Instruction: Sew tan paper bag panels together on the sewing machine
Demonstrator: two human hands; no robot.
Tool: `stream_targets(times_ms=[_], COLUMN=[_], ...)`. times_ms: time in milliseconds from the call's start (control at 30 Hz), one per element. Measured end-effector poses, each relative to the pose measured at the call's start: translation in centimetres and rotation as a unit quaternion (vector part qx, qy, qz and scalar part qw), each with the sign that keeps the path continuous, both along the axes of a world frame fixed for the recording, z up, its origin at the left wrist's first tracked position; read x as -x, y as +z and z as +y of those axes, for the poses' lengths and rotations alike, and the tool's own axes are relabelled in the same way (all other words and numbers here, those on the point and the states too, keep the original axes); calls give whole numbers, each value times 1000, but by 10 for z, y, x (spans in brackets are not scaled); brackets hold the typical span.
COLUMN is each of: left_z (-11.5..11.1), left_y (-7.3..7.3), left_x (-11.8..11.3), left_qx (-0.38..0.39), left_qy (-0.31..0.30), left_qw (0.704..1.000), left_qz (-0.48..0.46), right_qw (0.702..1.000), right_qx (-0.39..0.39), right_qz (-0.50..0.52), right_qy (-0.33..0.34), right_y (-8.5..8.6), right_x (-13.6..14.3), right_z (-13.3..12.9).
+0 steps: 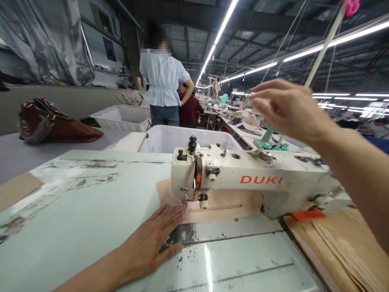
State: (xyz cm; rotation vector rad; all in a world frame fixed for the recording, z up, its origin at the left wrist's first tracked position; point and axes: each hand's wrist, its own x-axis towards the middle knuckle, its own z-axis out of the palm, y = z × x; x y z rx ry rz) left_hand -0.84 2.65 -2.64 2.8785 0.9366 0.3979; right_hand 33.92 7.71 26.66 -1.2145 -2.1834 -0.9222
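My left hand (152, 235) lies flat at the needle end of a cream sewing machine (225, 170) marked DUKI. Its fingertips touch a beige-pink sheet of material (206, 217) that lies under the presser foot (184, 204) and runs beneath the machine arm. Raised in the air above the right part of the machine, my right hand (285, 107) has its fingers loosely bent and apart, and I see nothing in them. The needle area is partly hidden by the machine head and my left fingertips.
White bins (194, 136) stand behind the pale green table (91, 202). A brown handbag (57, 123) rests at the left. Green-topped spools (276, 148) stand behind the machine. Stacked beige strips (343, 247) lie on a board at the right. A person (164, 81) stands ahead, back turned.
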Motion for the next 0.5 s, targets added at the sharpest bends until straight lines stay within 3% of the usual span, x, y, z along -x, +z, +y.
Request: stream_targets(times_ms=[67,100,267,333,400,500], left_z=[0,1,0,-2,-3,-4], left_y=[-2,-3,2,8,13,15], left_x=[0,1,-1,-3,-4,-5], left_qx=[-12,-15,11,27,39,48], left_qy=[3,6,3,-2,-4,7], left_qw=[1000,1000,1000,1000,999,999], left_qz=[-9,-10,2,-4,-8,12], right_qw=[993,990,987,991,992,963], right_qx=[70,103,148,116,30,-81], right_qz=[-45,-56,-34,-3,58,180], right_qy=[81,78,-54,-61,-107,-182], right_y=[-8,-11,-13,-11,-7,6], right_x=[18,25,24,16,4,-26], right_z=[4,6,12,8,4,0])
